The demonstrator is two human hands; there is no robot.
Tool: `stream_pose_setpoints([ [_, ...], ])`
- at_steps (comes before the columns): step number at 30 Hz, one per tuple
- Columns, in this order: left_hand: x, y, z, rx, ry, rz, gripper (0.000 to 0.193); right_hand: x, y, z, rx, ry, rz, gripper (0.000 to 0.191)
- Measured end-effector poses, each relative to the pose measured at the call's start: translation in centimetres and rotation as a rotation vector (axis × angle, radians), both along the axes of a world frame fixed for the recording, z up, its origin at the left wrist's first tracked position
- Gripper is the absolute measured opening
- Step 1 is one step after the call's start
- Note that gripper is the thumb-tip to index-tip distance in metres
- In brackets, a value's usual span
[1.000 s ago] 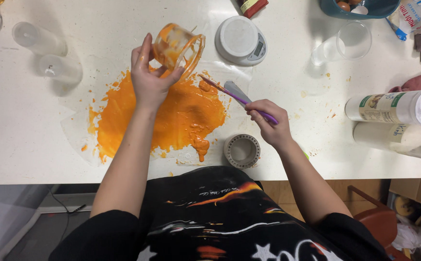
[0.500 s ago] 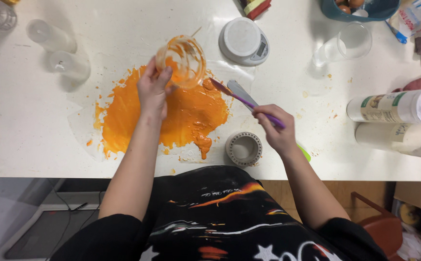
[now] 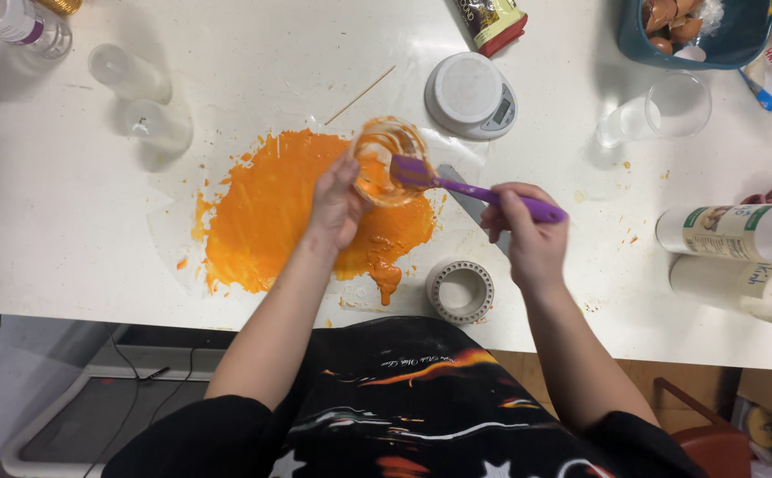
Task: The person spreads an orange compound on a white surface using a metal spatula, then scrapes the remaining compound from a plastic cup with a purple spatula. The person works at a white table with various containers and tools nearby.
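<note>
Nearest the body, at the table's front edge, a small white ring-shaped mould (image 3: 460,290) stands between the two forearms, touching neither. Just beyond it the right hand (image 3: 528,232) is closed around the handle of a purple spatula (image 3: 479,189), which slants up and to the left; its blade end rests inside the mouth of a clear cup (image 3: 388,159). Under the spatula handle a grey flat tool (image 3: 467,196) lies on the table. The left hand (image 3: 336,202) grips the cup from its near side, fingers curled about the wall, and holds it tilted over the far right part of a wide orange puddle (image 3: 266,211). The cup's inside is smeared orange. The puddle spreads over a clear sheet on the white table (image 3: 67,221), mostly to the left of the left hand, with a drip running toward the ring mould.

Farther out, a round white kitchen scale (image 3: 471,95) sits just beyond the cup, and a thin wooden stick (image 3: 360,95) lies to its left. Two clear empty cups (image 3: 138,99) stand well apart at the far left. To the right are a clear glass (image 3: 675,106), a dark blue bowl (image 3: 740,44), and two white bottles lying on their sides (image 3: 740,257).
</note>
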State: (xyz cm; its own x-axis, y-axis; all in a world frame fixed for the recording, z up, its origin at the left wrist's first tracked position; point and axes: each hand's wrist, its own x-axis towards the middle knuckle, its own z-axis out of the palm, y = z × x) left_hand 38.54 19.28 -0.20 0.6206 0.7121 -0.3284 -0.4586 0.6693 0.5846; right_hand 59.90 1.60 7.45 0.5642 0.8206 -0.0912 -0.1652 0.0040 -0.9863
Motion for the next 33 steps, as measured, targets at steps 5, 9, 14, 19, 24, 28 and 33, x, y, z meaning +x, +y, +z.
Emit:
stream_pose_setpoints([
  [5,0.1,-1.7,-0.3,0.17,-0.014,-0.029,0.074,-0.7,0.7,-0.7,-0.11,0.015,0.012,0.019],
  [9,0.0,-1.7,-0.4,0.022,-0.124,-0.031,0.077,-1.1,0.0,-0.8,-0.086,0.071,0.047,0.02],
  [14,0.0,-1.2,0.0,-0.152,-0.026,-0.187,0.073,-1.4,-0.3,-0.3,-0.078,0.046,0.106,0.021],
  [19,-0.4,-0.4,0.7,-0.211,-0.24,-0.341,0.073,-1.5,-0.6,1.1,-0.083,0.033,0.185,0.021],
  [24,0.2,-0.4,1.6,-0.27,-0.396,-0.403,0.093,-1.3,-0.8,2.9,-0.084,-0.018,0.222,0.02],
  [28,0.5,-0.7,2.3,-0.275,-0.45,-0.453,0.094,-1.1,-1.3,4.1,-0.075,-0.072,0.252,0.02],
  [33,0.1,-1.1,2.9,-0.131,-0.378,-0.494,0.094,-1.0,-1.7,5.1,-0.116,-0.117,0.267,0.02],
])
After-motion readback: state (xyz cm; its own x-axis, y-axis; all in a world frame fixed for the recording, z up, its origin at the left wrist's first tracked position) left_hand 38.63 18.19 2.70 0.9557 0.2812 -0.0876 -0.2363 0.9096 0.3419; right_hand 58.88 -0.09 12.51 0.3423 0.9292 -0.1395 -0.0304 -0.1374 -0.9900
